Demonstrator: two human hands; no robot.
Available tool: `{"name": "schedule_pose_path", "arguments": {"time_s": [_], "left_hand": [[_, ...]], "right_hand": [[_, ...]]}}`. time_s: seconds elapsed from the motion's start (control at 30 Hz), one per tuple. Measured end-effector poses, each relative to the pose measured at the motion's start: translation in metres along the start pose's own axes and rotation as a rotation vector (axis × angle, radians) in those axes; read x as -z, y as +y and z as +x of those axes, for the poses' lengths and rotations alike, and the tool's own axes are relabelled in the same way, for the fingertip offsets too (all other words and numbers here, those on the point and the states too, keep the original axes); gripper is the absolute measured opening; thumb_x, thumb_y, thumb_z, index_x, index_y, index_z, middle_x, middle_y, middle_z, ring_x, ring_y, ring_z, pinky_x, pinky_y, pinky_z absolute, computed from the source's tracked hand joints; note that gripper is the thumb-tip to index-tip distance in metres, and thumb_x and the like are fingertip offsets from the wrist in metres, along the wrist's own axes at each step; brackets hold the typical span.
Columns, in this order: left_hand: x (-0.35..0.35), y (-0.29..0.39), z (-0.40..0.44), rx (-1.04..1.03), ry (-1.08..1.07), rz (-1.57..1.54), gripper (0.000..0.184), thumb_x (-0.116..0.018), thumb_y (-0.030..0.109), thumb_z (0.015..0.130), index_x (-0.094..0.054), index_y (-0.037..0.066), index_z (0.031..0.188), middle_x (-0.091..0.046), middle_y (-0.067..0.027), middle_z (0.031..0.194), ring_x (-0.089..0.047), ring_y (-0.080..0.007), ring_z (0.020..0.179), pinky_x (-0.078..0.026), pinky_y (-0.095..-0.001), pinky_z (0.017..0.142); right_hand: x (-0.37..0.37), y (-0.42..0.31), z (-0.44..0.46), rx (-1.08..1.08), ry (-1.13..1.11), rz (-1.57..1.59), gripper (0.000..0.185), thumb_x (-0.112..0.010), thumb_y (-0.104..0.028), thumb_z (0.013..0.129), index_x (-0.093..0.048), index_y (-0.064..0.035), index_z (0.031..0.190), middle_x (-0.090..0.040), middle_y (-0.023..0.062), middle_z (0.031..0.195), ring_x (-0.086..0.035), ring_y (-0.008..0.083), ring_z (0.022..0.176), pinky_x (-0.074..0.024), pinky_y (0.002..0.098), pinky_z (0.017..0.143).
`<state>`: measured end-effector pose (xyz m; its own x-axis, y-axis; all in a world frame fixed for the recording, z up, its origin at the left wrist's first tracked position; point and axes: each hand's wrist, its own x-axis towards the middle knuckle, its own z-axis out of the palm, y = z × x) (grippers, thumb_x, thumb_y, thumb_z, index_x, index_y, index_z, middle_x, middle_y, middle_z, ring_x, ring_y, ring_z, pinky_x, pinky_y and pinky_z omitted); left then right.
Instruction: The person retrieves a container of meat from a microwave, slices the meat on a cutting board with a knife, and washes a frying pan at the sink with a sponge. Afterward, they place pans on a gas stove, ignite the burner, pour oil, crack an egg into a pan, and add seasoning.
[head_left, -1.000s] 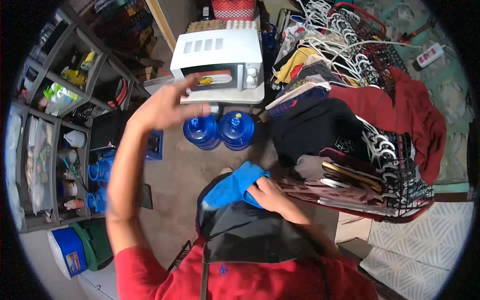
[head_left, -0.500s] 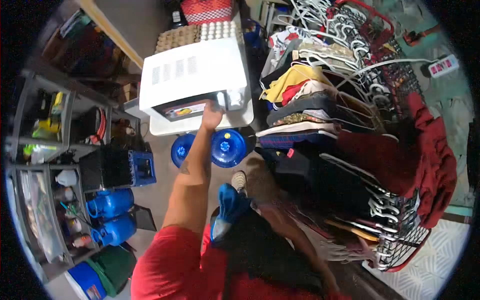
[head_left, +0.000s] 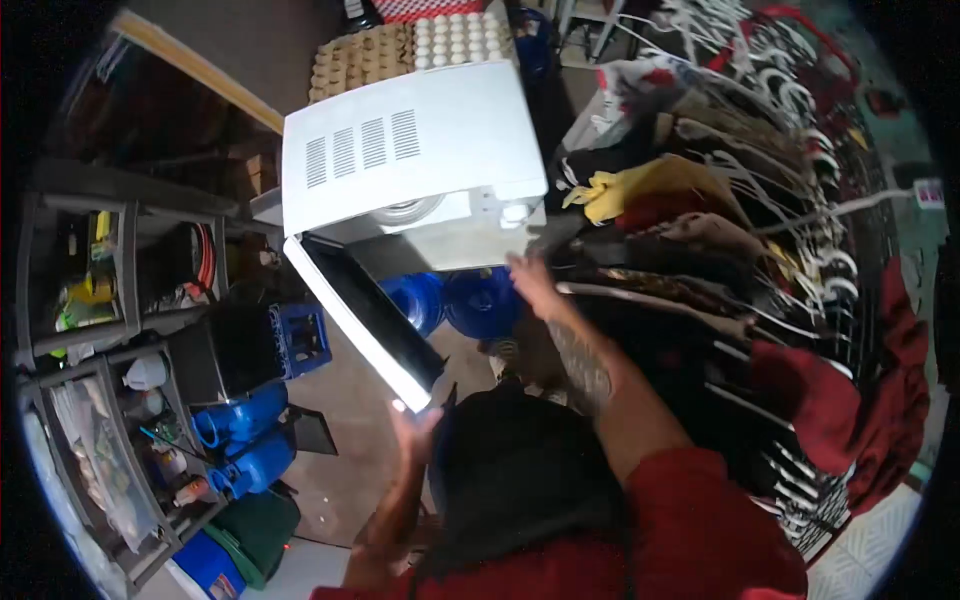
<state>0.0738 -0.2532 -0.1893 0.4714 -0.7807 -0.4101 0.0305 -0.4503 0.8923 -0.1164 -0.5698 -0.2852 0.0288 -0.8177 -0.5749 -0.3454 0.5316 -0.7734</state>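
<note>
A white microwave [head_left: 400, 125] stands on a table, with its door [head_left: 360, 320] swung wide toward me and part of the turntable visible inside. My left hand [head_left: 413, 430] is closed around the free end of the door. Beside the microwave's front right corner, my right hand [head_left: 532, 282] has its fingers apart at the table edge; I see nothing clearly held in it. Two blue water jugs [head_left: 480, 300] stand on the floor under the table edge, partly hidden by the door.
Trays of white eggs [head_left: 460, 40] and brown egg trays [head_left: 360, 60] sit behind the microwave. Hanging clothes [head_left: 690, 270] crowd my right side. Shelves [head_left: 130, 270], a blue crate [head_left: 300, 340] and blue gas tanks [head_left: 250, 440] line the left.
The microwave door went from shut to open. My left hand moved down toward me with the door. My right hand came up to the table edge. The blue cloth near my lap is out of sight.
</note>
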Motion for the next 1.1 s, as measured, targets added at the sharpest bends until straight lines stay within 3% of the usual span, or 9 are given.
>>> {"name": "schedule_pose_path", "arguments": {"time_s": [0.1, 0.27, 0.4, 0.47, 0.63, 0.73, 0.77, 0.97, 1.1], "left_hand": [[0.046, 0.006, -0.018, -0.205, 0.213, -0.030, 0.072, -0.065, 0.024, 0.092, -0.027, -0.001, 0.148, -0.046, -0.0130, 0.135, -0.050, -0.0253, 0.118, -0.042, -0.0382, 0.102], [0.080, 0.025, -0.016, -0.121, 0.520, -0.110, 0.041, -0.045, 0.026, 0.105, -0.046, -0.003, 0.134, -0.049, -0.0104, 0.129, -0.046, -0.0203, 0.118, -0.035, -0.0320, 0.103], [0.096, 0.007, -0.001, -0.128, 0.501, -0.140, 0.031, -0.045, 0.024, 0.105, -0.049, -0.001, 0.123, -0.050, -0.0050, 0.111, -0.046, -0.0130, 0.098, -0.037, -0.0261, 0.090], [0.089, 0.018, -0.001, -0.167, 0.496, -0.110, 0.028, -0.046, 0.023, 0.105, -0.050, -0.001, 0.119, -0.050, -0.0031, 0.103, -0.044, -0.0107, 0.091, -0.037, -0.0248, 0.084], [0.094, 0.000, 0.007, -0.235, 0.524, -0.072, 0.043, -0.044, 0.032, 0.099, -0.052, -0.006, 0.117, -0.057, -0.0125, 0.112, -0.052, -0.0196, 0.104, -0.041, -0.0331, 0.097], [0.098, -0.010, 0.014, -0.265, 0.578, -0.166, 0.048, -0.046, 0.040, 0.099, -0.052, -0.005, 0.115, -0.057, -0.0124, 0.113, -0.052, -0.0196, 0.104, -0.040, -0.0330, 0.097], [0.102, -0.015, 0.015, -0.250, 0.593, -0.153, 0.052, -0.047, 0.045, 0.099, -0.052, -0.004, 0.115, -0.057, -0.0122, 0.114, -0.053, -0.0200, 0.105, -0.039, -0.0330, 0.098], [0.109, -0.024, 0.014, -0.225, 0.581, -0.180, 0.053, -0.047, 0.046, 0.098, -0.052, -0.004, 0.115, -0.057, -0.0121, 0.115, -0.053, -0.0205, 0.108, -0.039, -0.0333, 0.100], [0.098, -0.024, 0.017, -0.284, 0.603, -0.160, 0.057, -0.042, 0.053, 0.103, -0.055, -0.002, 0.113, -0.056, -0.0074, 0.109, -0.054, -0.0168, 0.102, -0.041, -0.0317, 0.094]], "right_hand": [[0.006, -0.033, 0.060, -0.097, -0.017, -0.081, 0.043, -0.074, -0.041, 0.089, -0.062, -0.0053, 0.109, -0.060, 0.0026, 0.076, -0.051, 0.0127, 0.064, -0.0436, 0.0292, 0.056], [-0.005, -0.042, 0.055, 0.377, 0.153, -0.153, 0.029, -0.074, -0.033, 0.088, -0.071, -0.0059, 0.097, -0.071, 0.0082, 0.086, -0.066, 0.0167, 0.076, -0.0522, 0.0367, 0.069], [-0.009, -0.023, 0.053, 0.089, 0.144, -0.395, 0.033, -0.068, -0.031, 0.091, -0.065, -0.0042, 0.110, -0.071, 0.0098, 0.093, -0.069, 0.0211, 0.087, -0.0568, 0.0370, 0.072], [-0.022, -0.025, 0.032, -0.047, 0.097, -0.276, 0.035, -0.064, -0.032, 0.094, -0.062, -0.0035, 0.113, -0.070, 0.0110, 0.097, -0.070, 0.0243, 0.093, -0.0588, 0.0394, 0.073], [-0.049, -0.042, 0.016, -0.144, 0.070, 0.473, 0.036, -0.055, -0.039, 0.099, -0.062, -0.0037, 0.100, -0.068, 0.0152, 0.105, -0.067, 0.0347, 0.105, -0.0582, 0.0501, 0.085], [-0.022, -0.059, 0.029, -0.213, 0.088, 1.026, 0.034, -0.055, -0.038, 0.098, -0.059, -0.0070, 0.085, -0.067, 0.0131, 0.093, -0.067, 0.0295, 0.095, -0.0549, 0.0463, 0.095], [-0.013, -0.057, 0.032, -0.158, -0.125, 1.104, 0.032, -0.050, -0.029, 0.100, -0.053, -0.0078, 0.077, -0.064, 0.0100, 0.081, -0.066, 0.0252, 0.086, -0.0530, 0.0416, 0.099], [-0.023, -0.049, 0.050, -0.095, 0.014, 1.203, 0.024, -0.047, -0.013, 0.101, -0.058, -0.0015, 0.083, -0.062, 0.0060, 0.076, -0.064, 0.0212, 0.083, -0.0527, 0.0387, 0.102], [-0.034, -0.032, 0.036, -0.080, -0.005, 0.969, 0.028, -0.059, -0.016, 0.098, -0.057, -0.0006, 0.121, -0.060, 0.0106, 0.124, -0.059, 0.0243, 0.116, -0.0534, 0.0376, 0.099]]}}
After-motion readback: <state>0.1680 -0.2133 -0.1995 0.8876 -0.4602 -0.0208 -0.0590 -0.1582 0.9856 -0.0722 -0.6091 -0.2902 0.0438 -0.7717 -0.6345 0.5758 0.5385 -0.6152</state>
